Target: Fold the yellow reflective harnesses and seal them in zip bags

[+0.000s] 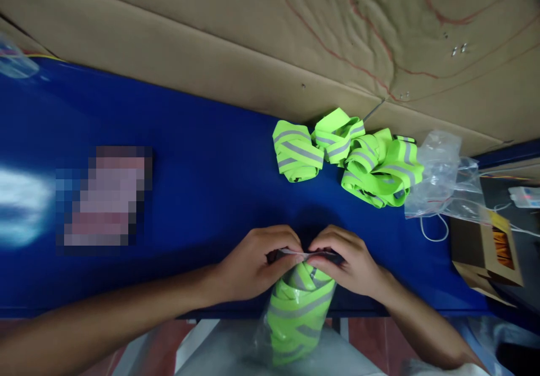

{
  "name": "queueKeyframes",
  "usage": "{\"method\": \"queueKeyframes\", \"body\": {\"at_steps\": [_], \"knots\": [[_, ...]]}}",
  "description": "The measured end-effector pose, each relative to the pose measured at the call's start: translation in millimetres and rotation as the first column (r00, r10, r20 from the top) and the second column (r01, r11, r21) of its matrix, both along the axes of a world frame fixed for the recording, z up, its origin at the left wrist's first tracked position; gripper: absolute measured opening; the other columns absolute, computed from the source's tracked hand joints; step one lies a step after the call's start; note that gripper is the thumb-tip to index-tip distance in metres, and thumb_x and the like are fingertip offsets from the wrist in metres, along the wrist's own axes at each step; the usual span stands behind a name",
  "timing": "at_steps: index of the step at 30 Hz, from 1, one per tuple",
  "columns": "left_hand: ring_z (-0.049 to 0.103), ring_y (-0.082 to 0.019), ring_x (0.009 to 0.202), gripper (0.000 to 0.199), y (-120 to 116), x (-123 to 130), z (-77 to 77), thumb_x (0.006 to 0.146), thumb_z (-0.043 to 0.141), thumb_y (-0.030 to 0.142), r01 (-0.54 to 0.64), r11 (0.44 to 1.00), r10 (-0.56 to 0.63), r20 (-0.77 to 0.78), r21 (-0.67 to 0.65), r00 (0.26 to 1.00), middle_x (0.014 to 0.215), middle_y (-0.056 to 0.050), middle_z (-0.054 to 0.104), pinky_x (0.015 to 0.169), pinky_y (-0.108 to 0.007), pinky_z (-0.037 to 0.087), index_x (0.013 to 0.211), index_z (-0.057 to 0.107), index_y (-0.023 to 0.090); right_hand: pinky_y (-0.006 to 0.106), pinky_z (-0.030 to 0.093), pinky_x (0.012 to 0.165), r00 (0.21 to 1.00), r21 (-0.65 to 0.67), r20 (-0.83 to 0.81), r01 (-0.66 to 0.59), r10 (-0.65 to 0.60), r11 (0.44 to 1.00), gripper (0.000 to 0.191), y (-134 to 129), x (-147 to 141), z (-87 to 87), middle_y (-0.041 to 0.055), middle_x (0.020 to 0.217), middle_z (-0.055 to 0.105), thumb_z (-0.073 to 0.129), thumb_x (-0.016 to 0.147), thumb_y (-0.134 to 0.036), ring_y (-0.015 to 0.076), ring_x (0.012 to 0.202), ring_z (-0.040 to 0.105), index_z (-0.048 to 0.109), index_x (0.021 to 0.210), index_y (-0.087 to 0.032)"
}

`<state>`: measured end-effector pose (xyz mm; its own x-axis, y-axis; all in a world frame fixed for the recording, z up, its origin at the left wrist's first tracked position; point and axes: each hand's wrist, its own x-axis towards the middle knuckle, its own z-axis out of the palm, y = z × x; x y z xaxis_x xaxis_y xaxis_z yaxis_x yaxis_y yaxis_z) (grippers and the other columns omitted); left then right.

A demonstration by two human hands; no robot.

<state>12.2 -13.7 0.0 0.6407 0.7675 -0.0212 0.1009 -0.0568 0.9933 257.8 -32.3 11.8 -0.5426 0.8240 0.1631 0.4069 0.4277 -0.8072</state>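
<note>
Bag (264, 331): thin, clear, glossy plastic, around a rounded roll of yellow-green strap (299, 311) with grey bands; held over the near edge of the smooth blue tabletop (202, 162). Left hand (264, 261) and right hand (350, 261): each pinching its top edge. Beyond: loose strap coils (297, 151), crinkled clear plastic (439, 165).

I watch through one head-worn camera, facing forward and down from above the near edge of the blue tabletop (211, 185). It sits close: left hand (261, 258) and right hand (352, 261) fall below centre, while the brown panel (202, 44) beyond slants down rightward across the top.
</note>
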Motion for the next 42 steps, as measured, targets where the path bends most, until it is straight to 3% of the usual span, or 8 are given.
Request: {"method": "queueKeyframes", "body": {"at_steps": [4,8,12,18,23,29,37,42], "knots": [[0.066,-0.011,0.082,0.024,5.6,-2.3,2.0,0.102,0.061,0.034,-0.038,0.999,0.038,-0.019,-0.034,0.999,0.092,-0.004,0.072,0.072,-0.021,0.046,0.095,0.076,0.016,0.021,0.05,0.069,0.998,-0.093,-0.023,0.05,-0.053,0.994,0.009,3.9,9.8,-1.4,0.0012,0.09,0.069,0.071,0.096,-0.017,0.0102,0.078,0.066,0.069,0.104,-0.022],[0.061,-0.011,0.075,0.023,11.3,-2.5,3.2,0.099,0.063,0.034,-0.041,0.998,0.038,-0.064,-0.055,0.997,0.09,-0.004,0.07,0.065,-0.022,0.043,0.095,0.076,0.015,0.02,0.05,0.071,0.998,-0.08,-0.009,0.069,-0.07,0.994,0.013,3.5,10.8,-3.6,0.0006,0.093,0.071,0.069,0.098,-0.015,0.0096,0.081,0.067,0.069,0.108,-0.023],[0.063,-0.011,0.075,0.017,9.8,-0.6,1.5,0.093,0.071,0.032,-0.001,0.996,-0.001,-0.019,-0.084,1.0,0.091,-0.003,0.072,0.065,-0.02,0.044,0.097,0.078,0.017,0.022,0.051,0.072,0.998,-0.076,-0.023,0.049,-0.05,0.996,0.009,0.1,3.7,-5.7,0.0017,0.091,0.07,0.067,0.099,-0.017,0.011,0.081,0.067,0.068,0.107,-0.022],[0.063,-0.011,0.075,0.018,4.4,-0.8,1.6,0.096,0.067,0.027,-0.03,0.999,0.03,0.005,-0.04,1.0,0.084,-0.003,0.069,0.067,-0.02,0.044,0.087,0.077,0.015,0.022,0.047,0.065,0.999,-0.117,-0.039,-0.001,-0.003,0.993,0.007,-3.4,-3.8,-4.6,0.001,0.083,0.064,0.071,0.098,-0.025,0.0106,0.073,0.061,0.067,0.099,-0.02],[0.059,-0.009,0.069,0.018,5.1,-1.8,4.9,0.095,0.068,0.03,-0.001,0.993,-0.002,-0.02,-0.12,1.0,0.081,-0.001,0.067,0.061,-0.019,0.04,0.087,0.077,0.017,0.023,0.045,0.068,1.0,-0.106,-0.006,-0.004,0.003,0.994,0.003,-10.9,-5.1,-2.8,0.0014,0.084,0.063,0.064,0.101,-0.022,0.0113,0.075,0.059,0.064,0.1,-0.02],[0.06,-0.011,0.072,0.019,11.2,-0.8,1.0,0.092,0.072,0.034,-0.046,0.98,0.038,-0.047,-0.191,0.998,0.085,-0.003,0.07,0.063,-0.021,0.042,0.089,0.079,0.017,0.022,0.047,0.069,0.999,-0.205,-0.002,0.051,-0.052,0.977,0.006,-0.5,3.5,-6.8,0.0017,0.09,0.067,0.068,0.1,-0.025,0.0111,0.078,0.063,0.067,0.105,-0.021],[0.067,-0.015,0.085,0.026,29.1,-7.4,-2.0,0.097,0.066,0.039,-0.23,0.949,0.231,-0.021,-0.215,0.973,0.094,-0.005,0.077,0.074,-0.023,0.049,0.097,0.082,0.02,0.021,0.05,0.066,0.959,-0.129,-0.057,0.267,-0.276,0.955,0.002,6.7,13.8,-7.8,0.001,0.085,0.069,0.068,0.098,-0.022,0.0115,0.074,0.064,0.07,0.097,-0.022],[0.062,-0.012,0.068,0.027,26.2,-10.0,1.7,0.097,0.066,0.04,-0.24,0.933,0.241,-0.028,-0.268,0.97,0.083,-0.003,0.076,0.058,-0.021,0.044,0.094,0.084,0.019,0.019,0.048,0.06,0.937,-0.112,-0.126,0.313,-0.326,0.943,0.003,5.0,12.3,-9.4,-0.0009,0.077,0.065,0.072,0.096,-0.022,0.0098,0.066,0.061,0.072,0.092,-0.022]]}}
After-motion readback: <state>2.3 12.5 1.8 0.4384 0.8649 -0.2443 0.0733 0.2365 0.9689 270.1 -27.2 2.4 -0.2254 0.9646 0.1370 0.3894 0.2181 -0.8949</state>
